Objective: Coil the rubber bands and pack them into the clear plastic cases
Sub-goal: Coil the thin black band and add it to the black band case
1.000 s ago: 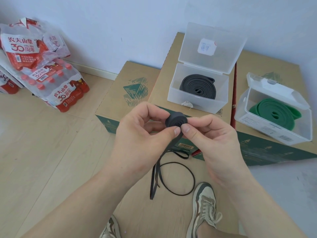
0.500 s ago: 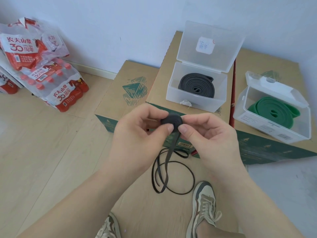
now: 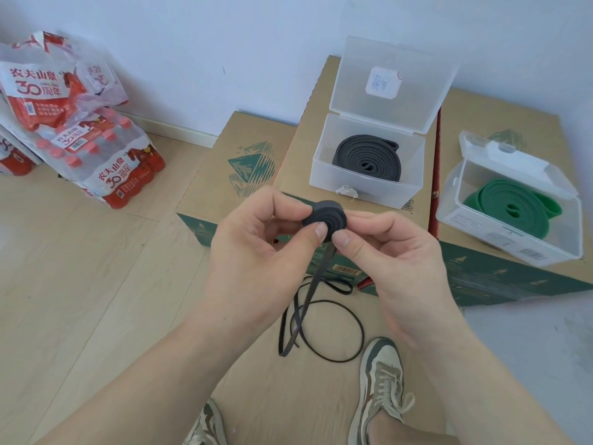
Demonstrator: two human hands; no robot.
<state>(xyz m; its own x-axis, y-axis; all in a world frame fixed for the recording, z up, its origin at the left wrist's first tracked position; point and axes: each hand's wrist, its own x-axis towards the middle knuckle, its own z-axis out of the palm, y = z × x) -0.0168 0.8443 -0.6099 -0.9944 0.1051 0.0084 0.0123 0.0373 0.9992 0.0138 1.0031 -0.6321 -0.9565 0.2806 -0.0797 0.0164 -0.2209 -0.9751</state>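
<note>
Both hands are winding a thin black rubber band (image 3: 317,277). The left hand (image 3: 256,255) and the right hand (image 3: 398,258) meet in mid-air in front of the boxes. The fingers (image 3: 316,232) of each are curled in, thumb against forefinger, pinching a small tight coil (image 3: 324,216) from either side. Below the coil the loose tail (image 3: 340,329) hangs down and lies in loops on the brown surface near the person's shoes (image 3: 382,380). Judging by that slack, the coiling is only partly done. The next move likely calls for turning the coil while one thumb holds the wraps flat, so it does not spring open.

Around them are a white wall (image 3: 224,43) and a pale wooden floor (image 3: 80,284). Cardboard boxes (image 3: 218,168) carry two open clear cases: the nearer-centre case (image 3: 359,191) holds a coiled black band, and the right-hand case (image 3: 513,242) holds a green one. Packs of bottled water (image 3: 96,155) stand at the left.
</note>
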